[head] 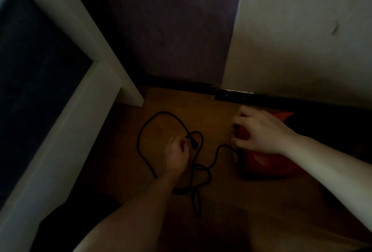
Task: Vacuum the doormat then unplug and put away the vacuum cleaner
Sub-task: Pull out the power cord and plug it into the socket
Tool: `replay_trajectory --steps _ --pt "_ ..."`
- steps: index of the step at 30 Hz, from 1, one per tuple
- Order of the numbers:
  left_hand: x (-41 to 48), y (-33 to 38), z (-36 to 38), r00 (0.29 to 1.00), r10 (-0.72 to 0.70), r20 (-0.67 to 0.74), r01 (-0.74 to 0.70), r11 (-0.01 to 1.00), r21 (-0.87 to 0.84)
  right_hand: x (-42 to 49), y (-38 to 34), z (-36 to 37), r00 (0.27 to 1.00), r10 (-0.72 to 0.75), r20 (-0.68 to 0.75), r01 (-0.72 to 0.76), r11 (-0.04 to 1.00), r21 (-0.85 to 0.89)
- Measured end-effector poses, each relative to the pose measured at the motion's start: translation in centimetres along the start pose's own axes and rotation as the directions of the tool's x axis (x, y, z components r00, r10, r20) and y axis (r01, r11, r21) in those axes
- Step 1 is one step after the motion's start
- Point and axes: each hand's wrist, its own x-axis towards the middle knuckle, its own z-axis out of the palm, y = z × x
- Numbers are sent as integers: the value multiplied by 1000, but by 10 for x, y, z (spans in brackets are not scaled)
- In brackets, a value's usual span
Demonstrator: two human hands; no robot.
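Note:
A red vacuum cleaner (261,161) sits on the wooden floor at the right, close to the wall. My right hand (259,131) rests on top of it with the fingers curled over its front end. Its black cord (145,129) lies in loose loops on the floor to the left and runs back to the vacuum's front. My left hand (177,153) is closed around the cord near the plug (193,143), which sticks out just past my fingers. No doormat is in view.
A white cabinet frame (84,99) with a dark panel fills the left side, its foot on the floor. A dark purple wall (171,30) and a pale wall (302,40) meet behind, with a dark baseboard (201,88) below. Light is dim.

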Motion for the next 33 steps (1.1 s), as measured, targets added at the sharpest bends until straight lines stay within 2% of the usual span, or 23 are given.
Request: replay_trajectory --steps 2,4,6,9,12,16,19,21,24,30,31,33 --pt "7 -15 -3 1000 13 4 -13 997 70 10 -7 4 1000 -26 2 26 1000 -3" --pt "15 -27 -1 993 45 106 -60 989 138 19 -13 8 999 -42 18 42 999 -11" --pt "27 -35 3 968 127 216 -175 959 222 26 -19 9 998 -46 34 46 999 -8" --pt "51 -41 10 919 311 243 -376 877 298 33 -23 13 997 -61 43 61 998 -12" --pt "85 -40 12 888 335 315 -437 829 349 33 -25 19 996 -80 41 81 996 -36" --pt "116 -44 8 775 320 546 -601 639 479 23 -24 22 996 -77 50 80 996 -48" --pt "121 -42 7 760 330 560 -640 535 552 12 -20 18 998 -43 56 45 998 -47" --pt "124 -37 9 749 335 571 -662 415 624 8 -17 14 998 -20 62 22 999 -33" --pt "123 -33 8 740 273 614 -672 309 673 3 -11 8 999 7 32 -8 1000 27" --pt "124 -52 -13 836 65 545 -537 300 788 -11 1 9 998 45 33 -45 999 -2" --pt "126 -49 -22 857 38 514 -495 340 800 -13 5 9 998 57 36 -56 998 -20" --pt "131 -42 -43 920 46 390 -348 557 754 -19 15 7 996 85 34 -83 995 -64"
